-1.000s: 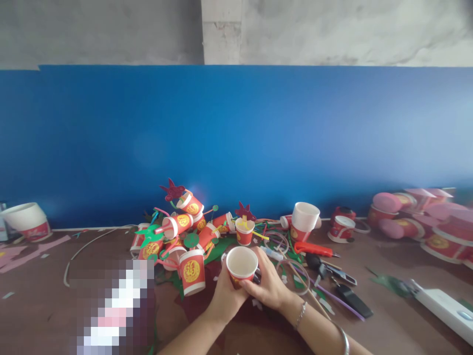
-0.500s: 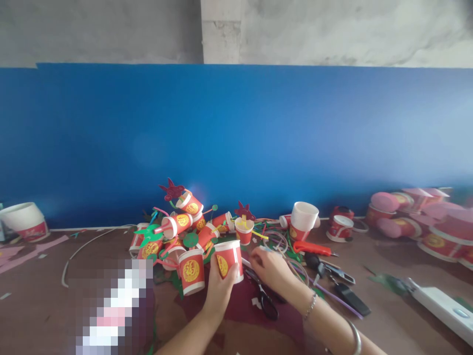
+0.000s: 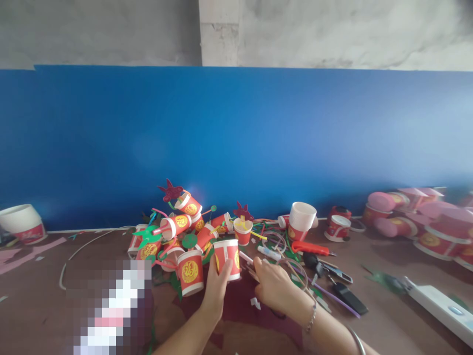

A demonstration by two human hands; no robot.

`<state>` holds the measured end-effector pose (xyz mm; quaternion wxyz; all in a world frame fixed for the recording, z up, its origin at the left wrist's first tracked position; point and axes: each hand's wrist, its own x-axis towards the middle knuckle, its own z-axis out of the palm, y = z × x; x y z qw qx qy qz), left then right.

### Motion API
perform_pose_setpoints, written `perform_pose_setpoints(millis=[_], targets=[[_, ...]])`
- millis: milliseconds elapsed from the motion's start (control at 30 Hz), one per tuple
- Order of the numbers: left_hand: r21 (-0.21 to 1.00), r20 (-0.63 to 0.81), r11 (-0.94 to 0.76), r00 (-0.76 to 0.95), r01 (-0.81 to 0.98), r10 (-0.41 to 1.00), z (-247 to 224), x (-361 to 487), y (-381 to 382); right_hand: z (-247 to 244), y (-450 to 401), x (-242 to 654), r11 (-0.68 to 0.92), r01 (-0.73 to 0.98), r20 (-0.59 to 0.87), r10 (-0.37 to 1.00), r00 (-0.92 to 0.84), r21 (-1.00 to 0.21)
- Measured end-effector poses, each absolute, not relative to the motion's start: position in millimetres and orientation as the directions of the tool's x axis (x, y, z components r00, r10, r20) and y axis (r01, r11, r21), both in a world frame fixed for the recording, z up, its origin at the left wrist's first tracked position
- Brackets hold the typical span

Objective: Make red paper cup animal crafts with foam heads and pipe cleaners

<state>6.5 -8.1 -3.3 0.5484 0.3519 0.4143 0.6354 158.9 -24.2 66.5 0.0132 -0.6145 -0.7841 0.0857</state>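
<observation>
A: What has moved since half a second ago?
B: The right hand (image 3: 274, 285) has come down lower, over a pair of metal scissors with black handles (image 3: 278, 314). The red-and-white paper cup (image 3: 222, 252) has been turned, so its pale upright seam now sits further left, with yellow print on either side.

A: Where is that cup exactly?
B: Near the middle of the scene, upright with a slight tilt, in the left hand (image 3: 215, 292). That hand is curved snugly round it, the thumb pressed on the near side and the fingers wrapping the left side.

A: And the right hand, how far open?
B: Its fingers are bent inward. The blades stick out to the left of the fingertips and a dark handle loop shows below the palm. I can't tell whether the fingers grip the scissors or only lie over them.

A: What surrounds the hands?
B: Just left of the held cup stands a red paper cup with a round yellow emblem (image 3: 190, 272). Beyond the right hand lies a small white tube (image 3: 269, 253); further right, an orange-red plastic cutter (image 3: 310, 248). A dark-red flat sheet (image 3: 242, 306) lies on the brown tabletop (image 3: 37, 301) below both hands.
</observation>
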Motion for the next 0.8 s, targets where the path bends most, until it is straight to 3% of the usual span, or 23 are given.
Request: perform_pose_setpoints(millis=[133,267,333,400,467,567,800], targets=[[0.926,0.021,-0.072,-0.141,-0.372,0.99,0,6,-9,72,-24,167,0.201,0.946,-0.115,0.965,-0.236,-0.254],[0.893,-0.004,-0.051,-0.121,-0.448,0.993,6,7,-13,76,-14,175,0.198,0.916,-0.191,0.942,-0.277,-0.35],[0.874,-0.056,-0.011,-0.123,-0.486,0.991,9,8,-15,78,-8,176,0.125,0.854,-0.235,0.932,-0.276,-0.506],[0.864,-0.104,0.032,-0.116,-0.502,0.988,12,9,-17,80,-3,175,-0.029,0.695,-0.28,0.926,-0.252,-0.718],[0.869,-0.111,0.045,-0.107,-0.493,0.988,13,9,-17,83,-1,174,-0.175,0.514,-0.334,0.913,-0.233,-0.839],[0.892,-0.063,-0.004,-0.133,-0.453,0.989,12,8,-17,84,1,175,-0.297,0.401,-0.41,0.881,-0.235,-0.867],[0.918,-0.022,-0.054,-0.185,-0.393,0.982,7,8,-13,71,6,184,-0.309,0.395,-0.449,0.828,-0.337,-0.865]])
